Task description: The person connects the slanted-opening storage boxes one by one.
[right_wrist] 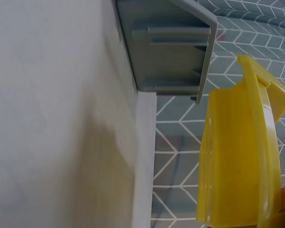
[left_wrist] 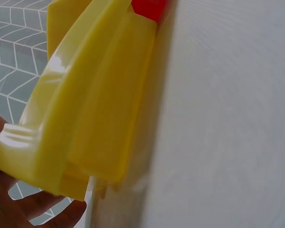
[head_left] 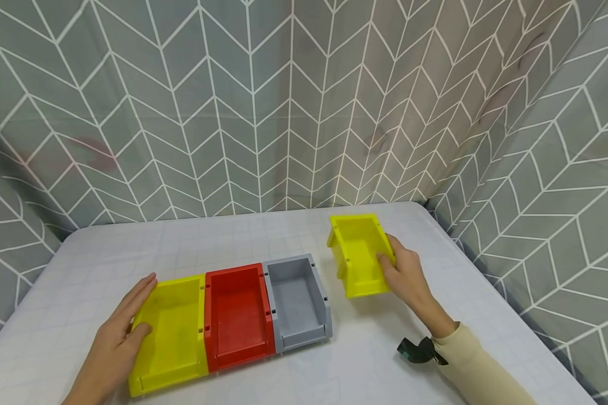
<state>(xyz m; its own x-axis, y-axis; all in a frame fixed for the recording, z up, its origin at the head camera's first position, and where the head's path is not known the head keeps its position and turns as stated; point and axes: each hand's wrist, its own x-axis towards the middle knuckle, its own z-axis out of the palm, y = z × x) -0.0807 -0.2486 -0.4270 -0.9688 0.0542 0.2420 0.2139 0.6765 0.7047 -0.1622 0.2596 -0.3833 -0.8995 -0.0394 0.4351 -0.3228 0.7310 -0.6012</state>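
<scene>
On the table, a wide yellow storage bin [head_left: 174, 332], a red bin [head_left: 239, 315] and a grey bin [head_left: 295, 298] stand side by side in a joined row. My left hand [head_left: 114, 337] grips the wide bin's left side, thumb over the rim and fingers along the outer wall. To the right of the row, my right hand [head_left: 407, 273] holds a smaller yellow bin [head_left: 360, 253] by its right wall, thumb inside it. In the right wrist view this small bin [right_wrist: 237, 156] is raised off the table, apart from the grey bin's ribbed side [right_wrist: 173, 54].
A white cloth covers the table [head_left: 263, 236]. Behind it and along the right side hangs a grey curtain [head_left: 304, 112] with white chevron lines. A black strap piece [head_left: 418, 351] sticks out beside the right sleeve [head_left: 481, 365].
</scene>
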